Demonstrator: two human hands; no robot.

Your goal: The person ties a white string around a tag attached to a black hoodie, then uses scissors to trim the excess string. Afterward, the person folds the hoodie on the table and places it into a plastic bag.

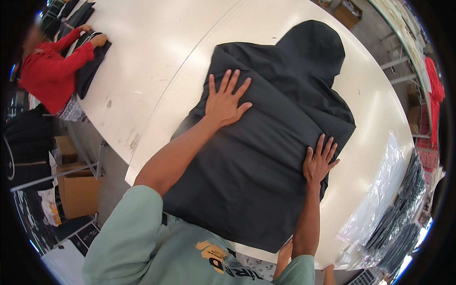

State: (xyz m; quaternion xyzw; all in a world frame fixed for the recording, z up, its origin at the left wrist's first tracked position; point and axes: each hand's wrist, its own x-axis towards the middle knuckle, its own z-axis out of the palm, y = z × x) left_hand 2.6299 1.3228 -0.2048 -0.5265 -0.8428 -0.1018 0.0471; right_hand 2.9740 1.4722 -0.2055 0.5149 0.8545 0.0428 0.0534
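A black hooded jacket (249, 171) lies spread on a pale table (142, 82), its hood pointing to the upper right and its hem towards me. The sleeves look folded in beneath or across the body; exactly how, I cannot tell. My left hand (226, 101) rests flat on the upper left part of the cloth, fingers spread. Near the right edge of the jacket, lower down, my right hand (319, 162) lies flat with its fingers apart. Neither hand grips the fabric.
Clear plastic bags (377, 192) lie at the table's right edge, beside a stack of bagged dark garments (400, 206). At the upper left a person in red (53, 74) handles dark cloth (92, 64). Cardboard boxes (80, 194) stand lower left. Another person's hand (329, 268) touches the near edge.
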